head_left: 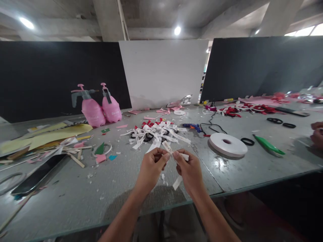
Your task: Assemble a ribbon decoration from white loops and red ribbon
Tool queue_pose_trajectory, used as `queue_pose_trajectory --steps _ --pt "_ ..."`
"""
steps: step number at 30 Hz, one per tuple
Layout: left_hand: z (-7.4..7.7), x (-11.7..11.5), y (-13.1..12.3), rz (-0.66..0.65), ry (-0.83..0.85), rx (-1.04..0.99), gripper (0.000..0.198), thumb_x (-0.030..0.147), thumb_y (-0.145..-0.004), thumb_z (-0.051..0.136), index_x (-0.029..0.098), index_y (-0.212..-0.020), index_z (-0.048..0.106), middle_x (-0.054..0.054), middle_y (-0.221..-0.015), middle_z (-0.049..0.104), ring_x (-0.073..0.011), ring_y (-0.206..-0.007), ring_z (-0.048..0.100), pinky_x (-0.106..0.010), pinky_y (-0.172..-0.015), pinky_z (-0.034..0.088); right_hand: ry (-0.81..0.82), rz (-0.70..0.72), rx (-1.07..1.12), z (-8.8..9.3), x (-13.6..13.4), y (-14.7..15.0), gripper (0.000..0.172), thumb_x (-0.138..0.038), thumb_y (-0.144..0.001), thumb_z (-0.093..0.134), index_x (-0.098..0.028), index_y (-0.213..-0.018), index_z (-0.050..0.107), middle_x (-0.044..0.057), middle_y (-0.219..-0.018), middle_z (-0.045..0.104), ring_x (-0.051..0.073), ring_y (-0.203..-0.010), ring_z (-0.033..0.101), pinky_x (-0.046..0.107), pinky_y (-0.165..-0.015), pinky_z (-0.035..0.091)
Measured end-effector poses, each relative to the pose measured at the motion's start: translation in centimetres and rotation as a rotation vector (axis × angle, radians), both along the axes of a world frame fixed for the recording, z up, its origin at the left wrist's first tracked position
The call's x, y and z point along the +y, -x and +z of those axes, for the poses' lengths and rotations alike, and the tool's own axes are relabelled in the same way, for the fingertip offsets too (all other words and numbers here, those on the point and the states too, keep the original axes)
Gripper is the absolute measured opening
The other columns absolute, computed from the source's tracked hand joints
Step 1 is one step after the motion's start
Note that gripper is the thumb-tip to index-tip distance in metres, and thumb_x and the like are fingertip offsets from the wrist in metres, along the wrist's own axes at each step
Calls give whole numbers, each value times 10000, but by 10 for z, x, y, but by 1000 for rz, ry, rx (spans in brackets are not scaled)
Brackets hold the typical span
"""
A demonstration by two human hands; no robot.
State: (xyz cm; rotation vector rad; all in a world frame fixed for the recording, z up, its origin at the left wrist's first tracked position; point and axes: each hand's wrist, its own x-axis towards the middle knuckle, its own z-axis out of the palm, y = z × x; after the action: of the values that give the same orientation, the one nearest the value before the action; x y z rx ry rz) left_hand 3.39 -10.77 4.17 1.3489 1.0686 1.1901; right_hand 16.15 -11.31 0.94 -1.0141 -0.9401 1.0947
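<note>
Above the near edge of the grey table (75, 201), my left hand (151, 168) and my right hand (189, 171) meet, both pinched on one strip of white printed ribbon (168, 147). The strip runs between the fingertips, and a loose end hangs below my right hand. Just beyond the hands lies a pile of folded white ribbon bows (157, 132) mixed with red pieces and black rings.
A white ribbon roll (228, 144), a green tool (268, 145), a blue glue gun (191, 126) with its cable and black rings lie to the right. Two pink spray bottles (101, 107), yellow paper, scraps and a dark phone (36, 176) sit left. Another person's hand (317, 134) shows at far right.
</note>
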Motion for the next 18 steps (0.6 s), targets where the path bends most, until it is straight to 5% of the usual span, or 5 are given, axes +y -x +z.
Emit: queue_pose_trajectory --steps 4,9,14,18 --pt "-1 -6 -2 10 -32 31 268 408 -770 664 157 -729 578 42 -530 478 -66 -474 406 -187 -463 317 -47 -59 -37 0 -1 -1 352 -519 -771 683 -177 -743 605 -73 -480 351 56 -417 268 195 -387 208" --pt "5 -6 3 -60 -58 87 307 454 -773 669 157 -773 592 12 -638 558 -77 -501 473 -200 -475 380 -4 111 -79 10 -4 -7 357 -508 -717 739 -165 -712 638 -81 -430 331 46 -381 247 196 -372 172" --pt "4 4 4 -90 3 6 327 458 -738 696 155 -695 580 30 -527 501 -77 -445 439 -208 -444 363 94 325 60 21 0 -21 406 -535 -707 735 -148 -646 627 -40 -487 464 40 -375 307 196 -360 224" --pt "0 10 -2 -114 102 -99 350 480 -722 697 161 -668 562 36 -508 488 -71 -417 409 -213 -425 336 178 298 151 25 7 -33 406 -512 -636 789 -156 -616 596 -30 -515 500 51 -402 372 191 -377 278"
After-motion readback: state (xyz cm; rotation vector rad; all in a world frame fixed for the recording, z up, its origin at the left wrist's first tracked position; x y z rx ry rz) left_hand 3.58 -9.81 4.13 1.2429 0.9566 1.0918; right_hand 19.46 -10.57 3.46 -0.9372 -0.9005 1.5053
